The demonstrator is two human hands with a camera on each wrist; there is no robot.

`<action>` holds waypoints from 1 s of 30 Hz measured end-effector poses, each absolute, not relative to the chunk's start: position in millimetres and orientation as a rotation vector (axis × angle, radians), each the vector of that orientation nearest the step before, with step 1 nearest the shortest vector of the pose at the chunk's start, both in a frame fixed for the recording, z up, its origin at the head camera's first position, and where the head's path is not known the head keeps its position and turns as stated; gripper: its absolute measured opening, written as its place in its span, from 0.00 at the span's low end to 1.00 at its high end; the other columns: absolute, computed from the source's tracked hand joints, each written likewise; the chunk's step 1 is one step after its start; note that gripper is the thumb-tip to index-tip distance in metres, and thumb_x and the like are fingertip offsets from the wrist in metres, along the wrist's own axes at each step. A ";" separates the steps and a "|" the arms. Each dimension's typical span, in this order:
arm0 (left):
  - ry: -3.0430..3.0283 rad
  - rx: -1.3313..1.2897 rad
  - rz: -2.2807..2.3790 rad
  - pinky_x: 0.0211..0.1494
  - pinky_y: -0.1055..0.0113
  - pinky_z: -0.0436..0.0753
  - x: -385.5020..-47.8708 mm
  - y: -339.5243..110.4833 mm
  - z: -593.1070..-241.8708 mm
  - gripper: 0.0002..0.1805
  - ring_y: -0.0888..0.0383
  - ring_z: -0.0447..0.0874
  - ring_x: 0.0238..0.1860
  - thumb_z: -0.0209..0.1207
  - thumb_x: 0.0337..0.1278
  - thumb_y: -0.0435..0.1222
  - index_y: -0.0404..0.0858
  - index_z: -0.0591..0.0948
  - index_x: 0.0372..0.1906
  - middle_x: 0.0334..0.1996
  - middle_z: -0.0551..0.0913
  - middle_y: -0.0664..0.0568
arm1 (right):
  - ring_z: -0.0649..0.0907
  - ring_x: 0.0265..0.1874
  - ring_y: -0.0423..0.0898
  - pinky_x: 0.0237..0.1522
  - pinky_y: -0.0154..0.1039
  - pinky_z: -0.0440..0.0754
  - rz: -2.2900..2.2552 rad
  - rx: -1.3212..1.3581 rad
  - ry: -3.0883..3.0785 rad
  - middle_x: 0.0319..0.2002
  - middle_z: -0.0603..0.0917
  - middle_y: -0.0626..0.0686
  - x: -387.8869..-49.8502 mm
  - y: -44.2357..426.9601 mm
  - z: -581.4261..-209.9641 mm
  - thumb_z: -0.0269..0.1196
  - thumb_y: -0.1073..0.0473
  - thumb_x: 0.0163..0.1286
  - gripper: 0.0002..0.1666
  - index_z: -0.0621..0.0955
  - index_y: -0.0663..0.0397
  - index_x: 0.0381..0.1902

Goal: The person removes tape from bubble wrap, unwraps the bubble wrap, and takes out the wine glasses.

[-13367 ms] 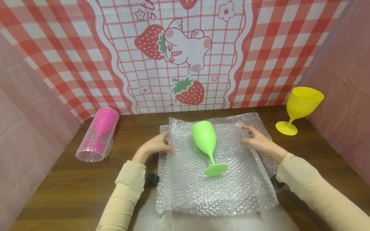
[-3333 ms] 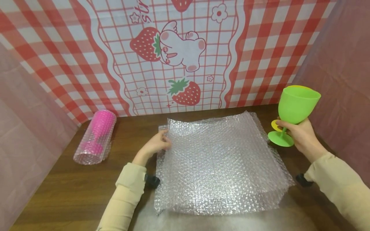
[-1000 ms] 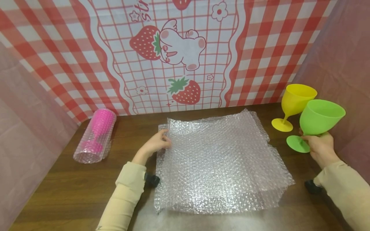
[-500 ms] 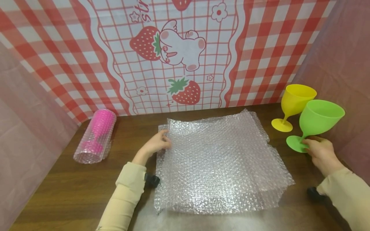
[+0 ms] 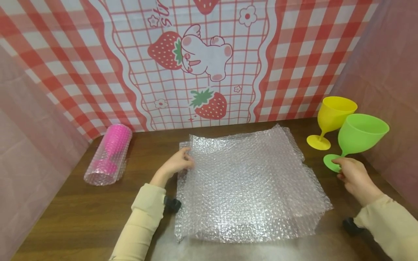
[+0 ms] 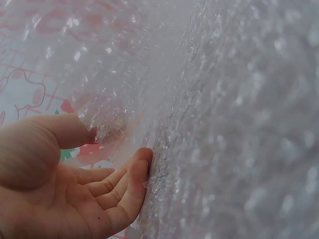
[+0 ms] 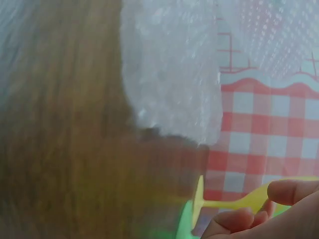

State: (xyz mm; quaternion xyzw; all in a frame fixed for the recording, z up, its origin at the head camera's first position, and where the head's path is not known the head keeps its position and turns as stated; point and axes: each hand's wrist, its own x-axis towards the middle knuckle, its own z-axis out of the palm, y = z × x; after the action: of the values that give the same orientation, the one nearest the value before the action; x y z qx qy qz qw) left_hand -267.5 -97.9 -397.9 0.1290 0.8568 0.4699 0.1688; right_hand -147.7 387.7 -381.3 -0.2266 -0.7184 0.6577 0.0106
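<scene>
A clear bubble wrap sheet (image 5: 241,188) lies on the table over another layer. My left hand (image 5: 176,162) rests at its left edge. In the left wrist view, the thumb and the bent fingers of that hand (image 6: 75,184) touch the bubble wrap (image 6: 234,119) and stand apart from each other. A green goblet (image 5: 360,134) stands upright at the right. My right hand (image 5: 356,177) is in front of its foot, fingers loosely curled and not round the stem. Behind it stands a yellow goblet (image 5: 334,112), also seen in the right wrist view.
At the left lies a pink goblet (image 5: 112,145) rolled in bubble wrap (image 5: 101,177). A checked strawberry cloth (image 5: 209,65) hangs at the back of the wooden table (image 5: 65,214). Pink fabric (image 5: 375,83) borders the right side.
The green goblet has gone from the bubble wrap, in my right hand, to stand beside the yellow one. My right hand has let go and shifted slightly left. The left hand stays at the wrap's edge.
</scene>
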 end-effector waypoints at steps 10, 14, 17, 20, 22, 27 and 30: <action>2.444 0.358 1.413 0.39 0.67 0.80 -267.7 -96.6 -395.1 0.37 0.58 0.75 0.31 0.53 0.54 0.34 0.30 0.51 0.68 0.38 0.76 0.43 | 0.74 0.26 0.34 0.27 0.26 0.75 2.100 -0.430 -2.152 0.25 0.74 0.37 -151.7 363.9 -372.6 0.54 0.57 0.66 0.06 0.75 0.42 0.29; 2.468 0.335 1.476 0.40 0.66 0.80 -269.3 -96.5 -393.2 0.34 0.60 0.74 0.29 0.53 0.56 0.36 0.32 0.55 0.67 0.38 0.75 0.43 | 0.76 0.26 0.33 0.27 0.25 0.74 2.123 -0.345 -2.067 0.23 0.77 0.39 -156.7 354.0 -362.6 0.56 0.58 0.65 0.02 0.74 0.48 0.32; 2.469 0.323 1.522 0.39 0.66 0.80 -269.4 -97.0 -390.1 0.33 0.61 0.74 0.28 0.53 0.57 0.36 0.32 0.57 0.66 0.37 0.75 0.44 | 0.77 0.25 0.33 0.26 0.25 0.73 2.122 -0.317 -2.036 0.22 0.78 0.40 -161.3 345.7 -353.3 0.56 0.58 0.65 0.05 0.71 0.51 0.34; 2.465 0.312 1.542 0.43 0.62 0.80 -269.0 -99.1 -386.4 0.33 0.58 0.76 0.29 0.52 0.57 0.37 0.33 0.57 0.66 0.38 0.74 0.43 | 0.77 0.24 0.33 0.26 0.25 0.73 2.124 -0.291 -2.037 0.23 0.78 0.39 -165.6 337.1 -344.7 0.57 0.58 0.64 0.06 0.70 0.52 0.35; 2.466 0.302 1.544 0.46 0.59 0.79 -269.1 -101.3 -384.2 0.33 0.55 0.78 0.31 0.52 0.58 0.38 0.33 0.56 0.66 0.40 0.74 0.42 | 0.77 0.24 0.33 0.27 0.24 0.73 2.128 -0.262 -2.049 0.24 0.78 0.39 -168.4 331.4 -339.7 0.57 0.58 0.65 0.05 0.71 0.51 0.34; 2.467 0.286 1.592 0.52 0.53 0.76 -271.6 -109.6 -379.7 0.34 0.46 0.78 0.38 0.51 0.59 0.40 0.33 0.55 0.67 0.47 0.73 0.35 | 0.78 0.25 0.34 0.27 0.25 0.74 2.180 -0.178 -2.065 0.25 0.79 0.41 -176.3 317.0 -328.9 0.57 0.58 0.65 0.03 0.75 0.49 0.30; 2.454 0.264 1.661 0.52 0.52 0.76 -273.3 -115.0 -377.5 0.33 0.45 0.77 0.39 0.51 0.60 0.38 0.32 0.56 0.67 0.49 0.72 0.32 | 0.78 0.25 0.34 0.27 0.25 0.75 2.192 -0.139 -2.109 0.25 0.79 0.41 -183.3 305.7 -324.8 0.56 0.58 0.65 0.03 0.74 0.50 0.31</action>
State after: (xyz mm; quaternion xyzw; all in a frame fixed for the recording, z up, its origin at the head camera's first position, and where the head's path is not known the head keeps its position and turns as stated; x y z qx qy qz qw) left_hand -273.3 -115.0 -377.5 0.0883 0.8221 0.5563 0.0832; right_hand -183.3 305.7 -324.8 -0.0455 -0.6916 0.7192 0.0483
